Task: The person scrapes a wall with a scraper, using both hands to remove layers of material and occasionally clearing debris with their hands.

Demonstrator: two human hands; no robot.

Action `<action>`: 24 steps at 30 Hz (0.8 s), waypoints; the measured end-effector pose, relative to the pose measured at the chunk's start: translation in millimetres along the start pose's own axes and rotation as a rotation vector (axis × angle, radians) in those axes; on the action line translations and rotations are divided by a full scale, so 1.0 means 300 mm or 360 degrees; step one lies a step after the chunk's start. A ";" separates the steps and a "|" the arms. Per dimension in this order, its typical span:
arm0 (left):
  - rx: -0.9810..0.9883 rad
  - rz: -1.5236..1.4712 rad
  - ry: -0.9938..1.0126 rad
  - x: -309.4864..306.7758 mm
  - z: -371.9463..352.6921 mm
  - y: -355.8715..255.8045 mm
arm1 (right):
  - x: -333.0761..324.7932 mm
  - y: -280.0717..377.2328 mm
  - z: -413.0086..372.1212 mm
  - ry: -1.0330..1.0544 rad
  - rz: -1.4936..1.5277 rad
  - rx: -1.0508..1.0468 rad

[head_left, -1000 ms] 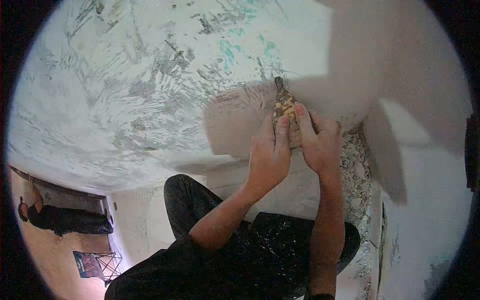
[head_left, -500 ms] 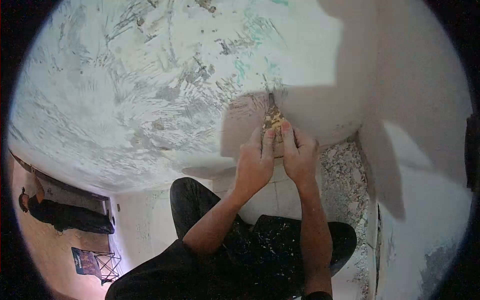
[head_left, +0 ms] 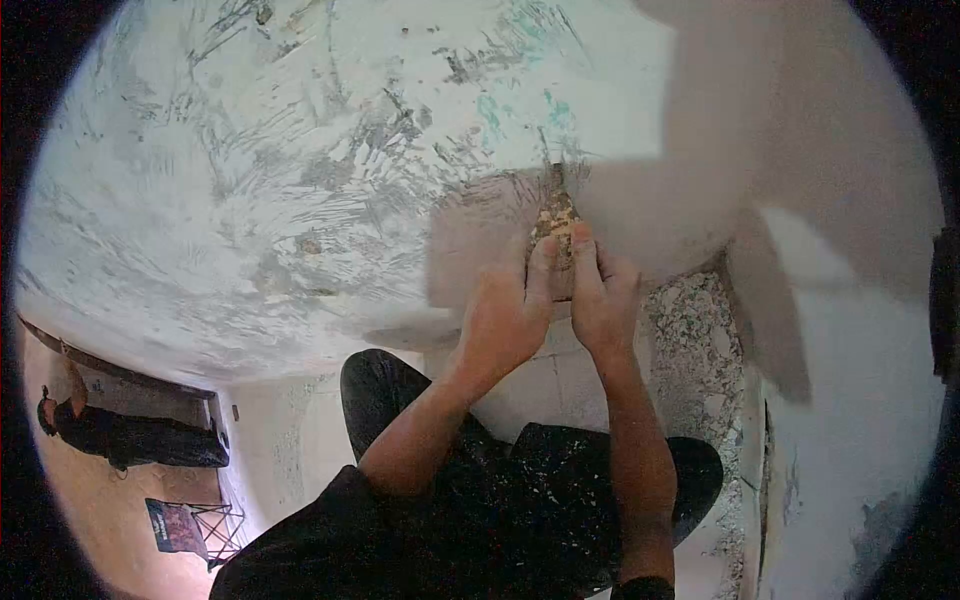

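Both my hands are closed around a scraper (head_left: 557,212), its body crusted with yellowish and brown dried material. My left hand (head_left: 507,312) grips its left side, and my right hand (head_left: 604,300) grips the right, with the thumbs side by side on top. The scraper's narrow dark end points away from me and meets the white wall (head_left: 250,200), which is scored with grey scratches and a few green patches. Most of the handle is hidden by my fingers.
Crumbled debris (head_left: 690,325) lies on the floor along the right wall (head_left: 840,330). My bent legs (head_left: 385,395) are in dark, speckled trousers. Far left, a person in dark clothes (head_left: 140,435) reaches toward the wall, near a folding chair (head_left: 180,525).
My hands and the scraper have shifted slightly up the wall and to the right. My grip looks the same. The view has tilted a little.
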State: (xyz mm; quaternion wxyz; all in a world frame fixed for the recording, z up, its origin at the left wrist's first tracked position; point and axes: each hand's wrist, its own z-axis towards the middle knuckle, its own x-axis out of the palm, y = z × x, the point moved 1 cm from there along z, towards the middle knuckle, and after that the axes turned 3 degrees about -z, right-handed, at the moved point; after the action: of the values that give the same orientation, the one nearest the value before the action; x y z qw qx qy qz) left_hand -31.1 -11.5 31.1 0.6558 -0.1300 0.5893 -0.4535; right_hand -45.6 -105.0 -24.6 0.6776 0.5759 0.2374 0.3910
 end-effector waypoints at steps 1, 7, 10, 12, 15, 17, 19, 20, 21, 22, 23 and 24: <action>-0.0001 0.0002 0.0000 -0.005 0.003 -0.005 | 0.005 -0.006 0.003 -0.0008 0.0020 -0.0019; 0.0015 -0.0019 0.0080 -0.024 0.037 -0.078 | -0.023 0.072 0.017 -0.0005 0.0126 0.0109; 0.0202 -0.0065 -0.0063 -0.017 0.013 -0.030 | -0.008 0.044 -0.002 0.0032 0.0151 0.0131; -0.0082 -0.0070 0.0016 -0.016 -0.017 0.010 | 0.003 0.004 -0.026 0.0065 0.0135 0.0157; -0.0068 -0.0054 0.0026 -0.022 -0.048 0.023 | 0.010 -0.025 -0.067 0.0102 0.0051 0.0201; -0.0034 -0.0079 0.0015 -0.025 -0.040 0.020 | 0.019 -0.030 -0.067 0.0089 0.0191 0.0177; 0.0016 -0.0096 0.0008 -0.027 -0.012 0.011 | 0.016 0.012 -0.043 0.0019 0.0143 0.0122; 0.0025 -0.0048 0.0035 -0.027 0.007 0.006 | 0.014 0.032 -0.026 -0.0047 0.0095 0.0067; 0.0029 0.0000 0.0060 -0.026 0.021 -0.002 | 0.012 0.037 -0.008 -0.0054 0.0096 0.0064; 0.0033 0.0006 0.0065 -0.029 0.025 -0.016 | 0.007 0.035 0.005 -0.0029 0.0175 0.0111; 0.0024 0.0029 0.0082 -0.036 0.026 -0.036 | 0.009 0.031 0.007 -0.0004 0.0256 0.0171; 0.0004 0.0048 0.0102 -0.039 0.018 -0.044 | 0.009 0.031 -0.006 -0.0005 0.0257 0.0192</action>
State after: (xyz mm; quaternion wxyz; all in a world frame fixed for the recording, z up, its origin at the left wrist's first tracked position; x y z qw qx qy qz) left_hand -30.8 -12.1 49.5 0.6436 -0.1057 0.6113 -0.4483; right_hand -47.7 -101.4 -15.6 0.6082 0.6336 0.2122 0.4285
